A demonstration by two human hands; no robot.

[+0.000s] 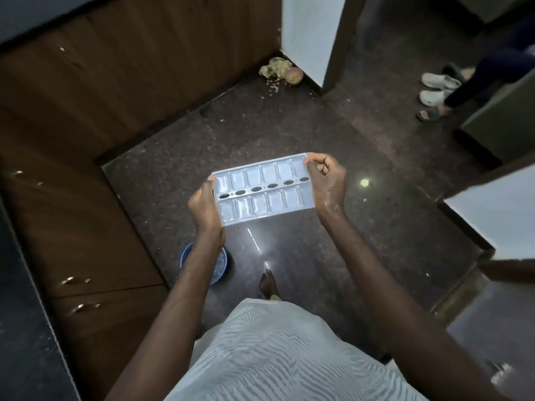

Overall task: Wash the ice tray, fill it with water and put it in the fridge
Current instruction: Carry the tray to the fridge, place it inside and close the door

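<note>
A pale blue plastic ice tray (262, 189) with two rows of compartments and a line of oval holes down its middle is held level above the dark floor. My left hand (206, 206) grips its left short end. My right hand (327, 182) grips the right short end, thumb on the far corner. Both hands look wet. Whether the compartments hold water I cannot tell. No fridge is plainly visible.
Brown wooden cabinets (86, 117) with metal handles run along the left under a dark counter. A blue bowl (202, 264) sits on the floor by my left arm. Food scraps (279, 72) lie in the far corner. Another person's legs and sandals (440, 91) stand at the upper right.
</note>
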